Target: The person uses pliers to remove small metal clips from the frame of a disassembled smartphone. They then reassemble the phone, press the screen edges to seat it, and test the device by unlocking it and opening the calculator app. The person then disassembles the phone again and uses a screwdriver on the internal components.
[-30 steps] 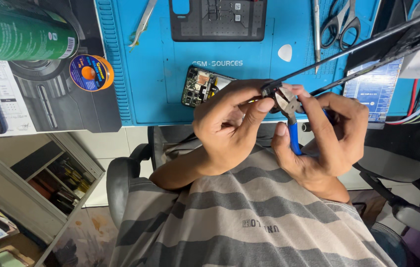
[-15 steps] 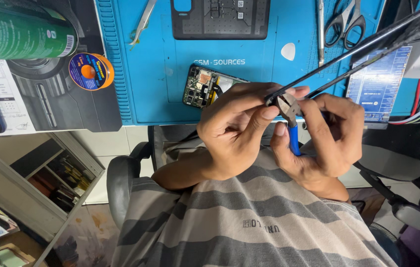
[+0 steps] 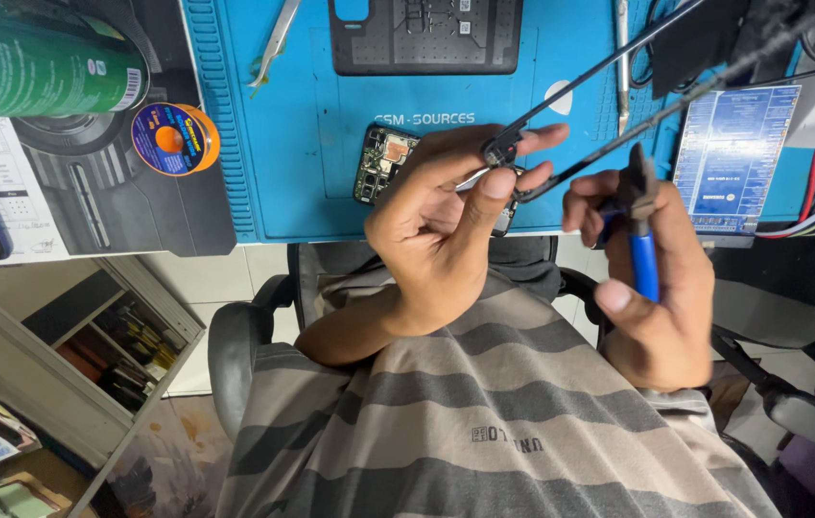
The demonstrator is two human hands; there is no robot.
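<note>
Over the near edge of a blue repair mat, a person in a grey striped shirt works with both hands raised above the lap. Left hand: thumb and forefinger are closed on a small dark component at the end of a thin black strip, the remaining fingers loosely curled. Right hand: wrapped tight around blue-handled cutters, nose pointing up and away from the body. Whether the cutter blades are parted cannot be told from this angle.

The strip's long axis runs diagonally, from the pinched end up and to the right toward the clutter at the far corner of the worktop; a second dark strip lies roughly parallel below it. The cutters stand just right of the pinched end, near it but apart, so the right hand is the closer one to the free length of the strip (the left already has its end).

Directly beneath the left hand an opened phone rests on the mat, circuit side up, partly hidden by the fingers. Further off lie a dark phone back cover, tweezers, a spool of solder wire, a green spray can and a blue printed card. Cables crowd the right edge, close to the strip's far end.
</note>
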